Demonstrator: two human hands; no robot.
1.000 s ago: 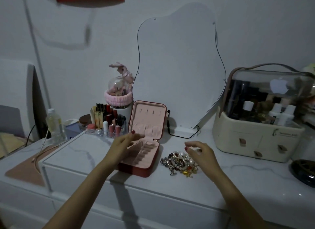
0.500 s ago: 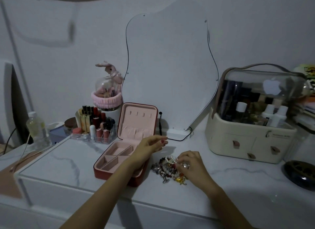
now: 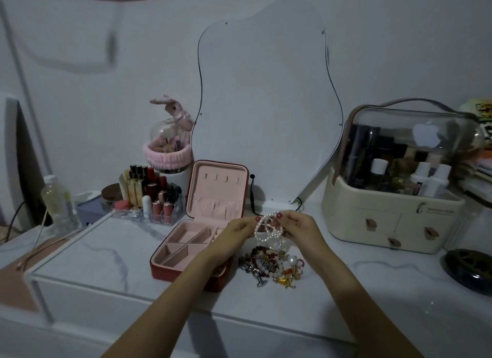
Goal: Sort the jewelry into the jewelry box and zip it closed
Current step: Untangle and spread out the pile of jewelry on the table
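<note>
On the white marble-look dresser top (image 3: 87,254) nearest me the jewelry pile (image 3: 271,264) lies just right of the open jewelry box (image 3: 183,251). Above the pile my left hand (image 3: 234,232) and right hand (image 3: 298,230) both pinch a pearl bracelet (image 3: 266,230), held in the air. I judge sorting barely begun (compartments look empty); next I carry it left into a compartment, mirror (image 3: 266,104) behind.

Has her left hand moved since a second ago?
Yes. The left hand has left the jewelry box tray and moved right, now raised above the jewelry pile, pinching a pearl bracelet with the right hand.
</note>
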